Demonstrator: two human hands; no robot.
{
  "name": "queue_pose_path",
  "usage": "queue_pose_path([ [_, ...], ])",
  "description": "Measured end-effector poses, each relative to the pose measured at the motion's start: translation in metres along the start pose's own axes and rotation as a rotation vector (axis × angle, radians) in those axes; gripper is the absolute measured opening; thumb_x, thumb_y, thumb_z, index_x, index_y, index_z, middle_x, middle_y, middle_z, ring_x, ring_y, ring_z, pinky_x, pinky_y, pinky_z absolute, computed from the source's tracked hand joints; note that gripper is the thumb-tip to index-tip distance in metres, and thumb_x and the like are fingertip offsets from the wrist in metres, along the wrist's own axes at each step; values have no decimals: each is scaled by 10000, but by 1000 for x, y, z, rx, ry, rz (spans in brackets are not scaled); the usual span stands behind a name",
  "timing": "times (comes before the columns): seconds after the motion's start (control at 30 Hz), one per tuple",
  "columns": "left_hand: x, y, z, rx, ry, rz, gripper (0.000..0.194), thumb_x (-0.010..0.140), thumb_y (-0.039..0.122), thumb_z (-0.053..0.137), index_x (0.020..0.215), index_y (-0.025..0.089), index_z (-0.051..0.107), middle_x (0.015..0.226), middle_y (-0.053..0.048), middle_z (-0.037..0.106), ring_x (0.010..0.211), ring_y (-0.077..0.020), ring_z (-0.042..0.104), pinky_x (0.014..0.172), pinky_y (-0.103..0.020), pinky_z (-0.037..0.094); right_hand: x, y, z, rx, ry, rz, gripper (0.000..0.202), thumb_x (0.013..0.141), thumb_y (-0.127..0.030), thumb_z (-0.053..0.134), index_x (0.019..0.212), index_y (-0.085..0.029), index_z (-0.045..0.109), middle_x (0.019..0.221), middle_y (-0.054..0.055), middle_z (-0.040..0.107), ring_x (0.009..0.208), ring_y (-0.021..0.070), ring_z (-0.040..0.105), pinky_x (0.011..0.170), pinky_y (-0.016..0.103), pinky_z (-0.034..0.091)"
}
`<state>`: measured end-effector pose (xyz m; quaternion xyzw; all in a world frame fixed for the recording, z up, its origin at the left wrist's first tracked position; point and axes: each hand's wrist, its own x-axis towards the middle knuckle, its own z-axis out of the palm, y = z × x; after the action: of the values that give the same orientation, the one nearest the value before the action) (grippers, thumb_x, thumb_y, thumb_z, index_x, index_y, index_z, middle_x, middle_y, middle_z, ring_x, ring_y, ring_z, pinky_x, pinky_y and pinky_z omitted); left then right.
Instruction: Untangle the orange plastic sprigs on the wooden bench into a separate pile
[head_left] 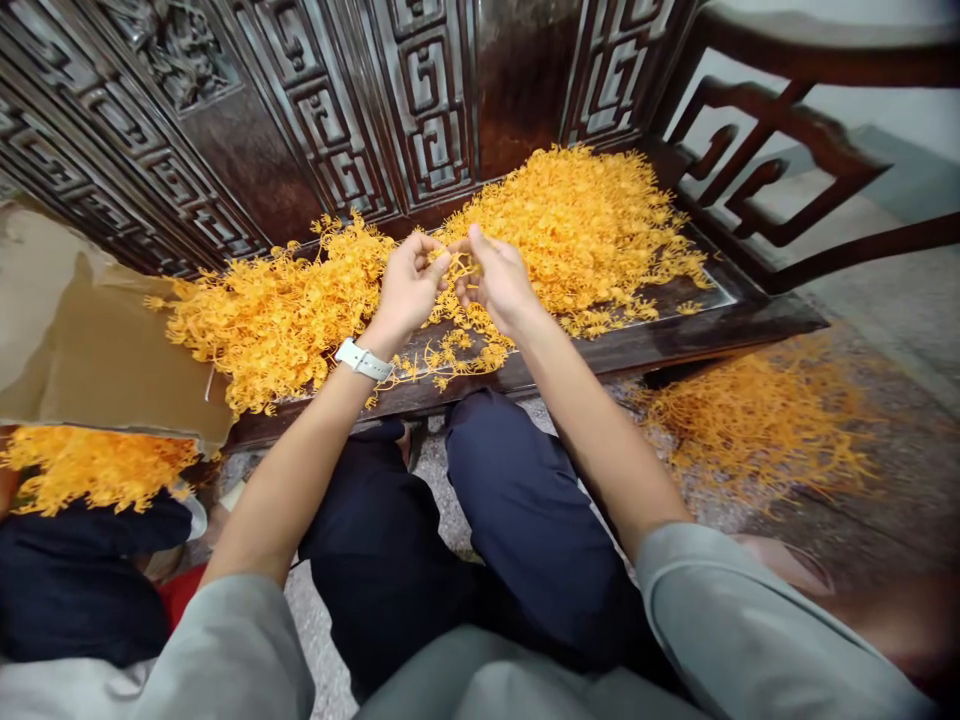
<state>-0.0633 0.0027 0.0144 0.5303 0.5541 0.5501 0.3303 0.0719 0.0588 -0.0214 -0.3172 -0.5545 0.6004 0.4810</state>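
My left hand, with a white watch on the wrist, is closed in a pinch at the middle of the bench. My right hand faces it, thumb raised and fingers curled. Between them a small yellow-orange plastic piece with thin prongs is held by both sets of fingertips; its exact shape is partly hidden. To the left of my hands lies a heap of similar branched pieces. A larger heap rises behind and to the right. Loose pieces are scattered below my hands.
The dark wooden bench has a carved back and an armrest. A cardboard box stands at left. More yellow pieces lie by another person's dark-trousered leg. Thin orange strands are piled at right.
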Motion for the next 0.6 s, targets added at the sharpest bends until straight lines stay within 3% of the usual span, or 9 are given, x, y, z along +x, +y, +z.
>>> queue_pose_path([
  [0.1, -2, -1, 0, 83, 22, 24, 248, 852, -49, 705, 785, 181, 643, 654, 14, 558, 559, -101, 500, 528, -229, 393, -20, -1, 9, -189, 94, -179, 429, 1032, -576, 634, 803, -225, 541, 760, 25, 476, 754, 178, 507, 706, 324, 491],
  [0.17, -4, -1, 1, 76, 52, -35, 261, 847, -60, 691, 743, 172, 632, 629, 15, 567, 544, -101, 510, 530, -233, 414, -35, -3, 12, -314, 120, -270, 302, 1033, -397, 635, 804, -230, 528, 772, 33, 492, 791, 198, 521, 759, 347, 484],
  [0.23, -5, 0, 4, 28, 60, -136, 284, 876, -58, 668, 721, 170, 602, 620, 11, 587, 549, -103, 541, 558, -243, 459, -50, -7, 11, -400, 133, -317, 165, 1010, -316, 615, 873, -237, 571, 812, 49, 547, 819, 223, 559, 787, 374, 484],
  [0.3, -5, 3, 10, -18, 22, -185, 288, 902, -56, 661, 731, 166, 594, 638, 0, 610, 569, -105, 568, 588, -256, 487, -65, -13, 9, -446, 172, -355, 125, 1015, -327, 587, 928, -240, 610, 831, 61, 581, 824, 239, 591, 796, 397, 494],
  [0.4, 5, 4, 11, -46, 9, -130, 245, 932, -46, 663, 800, 158, 632, 719, -24, 646, 635, -120, 614, 628, -275, 504, -93, -29, 7, -450, 259, -438, 275, 1075, -423, 502, 926, -241, 645, 794, 64, 588, 781, 241, 617, 766, 415, 517],
  [0.53, 23, -13, -14, -64, 383, -172, 282, 963, -26, 654, 791, 182, 573, 744, -11, 623, 619, -102, 577, 607, -255, 462, -137, -60, -2, -447, 267, -592, 371, 1101, -489, 482, 892, -260, 686, 790, 75, 617, 744, 234, 641, 752, 431, 534],
  [0.6, 23, -25, -30, -116, 408, -229, 251, 988, 22, 668, 829, 190, 570, 746, -3, 630, 586, -90, 555, 576, -244, 440, -136, -69, -16, -485, 259, -606, 340, 1106, -488, 472, 974, -292, 717, 892, 98, 660, 844, 261, 678, 815, 459, 537],
])
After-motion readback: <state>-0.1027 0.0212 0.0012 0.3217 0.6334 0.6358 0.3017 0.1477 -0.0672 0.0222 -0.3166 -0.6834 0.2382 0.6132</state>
